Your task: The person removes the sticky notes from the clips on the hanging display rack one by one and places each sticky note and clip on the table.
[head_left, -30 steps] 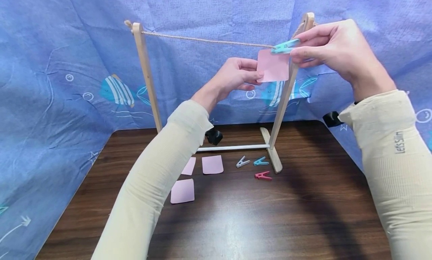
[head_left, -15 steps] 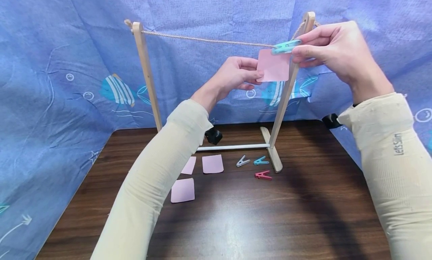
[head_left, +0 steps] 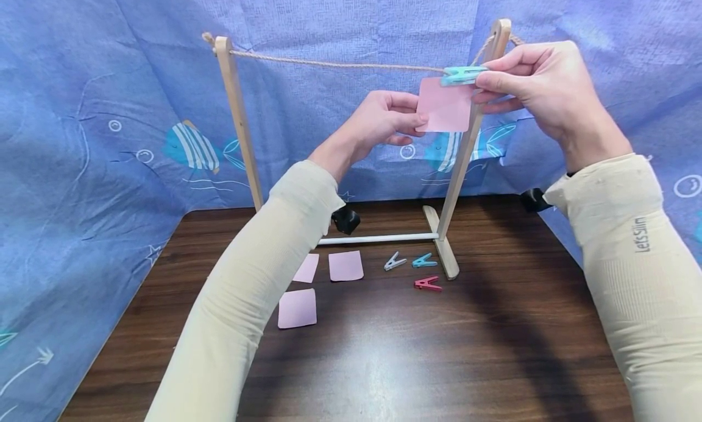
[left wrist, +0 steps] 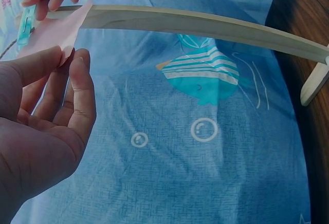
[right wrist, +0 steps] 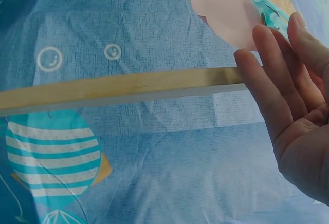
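Note:
A square pink sheet of paper (head_left: 443,108) hangs just below the rope (head_left: 340,64), near the frame's right post. My left hand (head_left: 388,120) pinches its left edge between thumb and fingers. At the paper's top edge a turquoise clothespin (head_left: 459,75) lies nearly level across the rope, and my right hand (head_left: 537,87) holds its handle end between thumb and fingertips. In the left wrist view the paper (left wrist: 61,31) bends beside the clothespin (left wrist: 25,26). The right wrist view shows the clothespin (right wrist: 272,16) against the paper's edge; its exact bite on the rope is too small to tell.
The wooden frame's right post (head_left: 460,160) stands behind the paper, its left post (head_left: 238,117) further off. On the dark table (head_left: 439,361) lie several pink papers (head_left: 345,266), a white clothespin (head_left: 394,262), a blue clothespin (head_left: 425,260) and a red clothespin (head_left: 428,284).
My right hand has shifted slightly down and left, and the clothespin has turned from slanted to nearly level. The rope near it sits a little higher. My left hand stays almost still.

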Available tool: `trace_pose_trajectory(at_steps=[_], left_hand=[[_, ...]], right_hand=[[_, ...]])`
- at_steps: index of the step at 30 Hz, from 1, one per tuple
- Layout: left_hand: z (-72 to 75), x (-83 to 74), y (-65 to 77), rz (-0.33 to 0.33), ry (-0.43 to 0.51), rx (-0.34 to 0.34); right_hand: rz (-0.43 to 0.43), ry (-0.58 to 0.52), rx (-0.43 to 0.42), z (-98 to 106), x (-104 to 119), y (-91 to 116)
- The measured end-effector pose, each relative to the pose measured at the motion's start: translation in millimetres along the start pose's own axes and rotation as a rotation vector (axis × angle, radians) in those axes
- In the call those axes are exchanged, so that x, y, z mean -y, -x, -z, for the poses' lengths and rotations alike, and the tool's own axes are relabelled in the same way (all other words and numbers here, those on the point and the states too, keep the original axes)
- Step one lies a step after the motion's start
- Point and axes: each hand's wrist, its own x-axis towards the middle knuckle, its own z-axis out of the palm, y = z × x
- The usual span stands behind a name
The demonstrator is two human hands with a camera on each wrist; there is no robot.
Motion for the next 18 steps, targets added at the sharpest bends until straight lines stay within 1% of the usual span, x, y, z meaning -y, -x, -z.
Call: trace_pose_trajectory(at_steps=[5, 9, 13, 18], left_hand=[[-0.6, -1.4, 1.1, 0.001, -0.002, 0.002], [-1.4, -2.5, 1.7, 0.009, -0.004, 0.005], [-1.5, -3.1, 2.4, 0.011, -0.009, 0.006], [-0.3, -2.9, 3.2, 0.010, -0.008, 0.008]], right_hand=[[-0.009, -0.087, 0.001, -0.3, -3.0, 0.1], [-0.039, -0.152, -0.014, -0.1, -6.3, 0.7], [-0.041, -0.216, -0.026, 0.5, -9.9, 0.6], [-0.054, -0.258, -0.031, 3.1, -13.0, 0.6]])
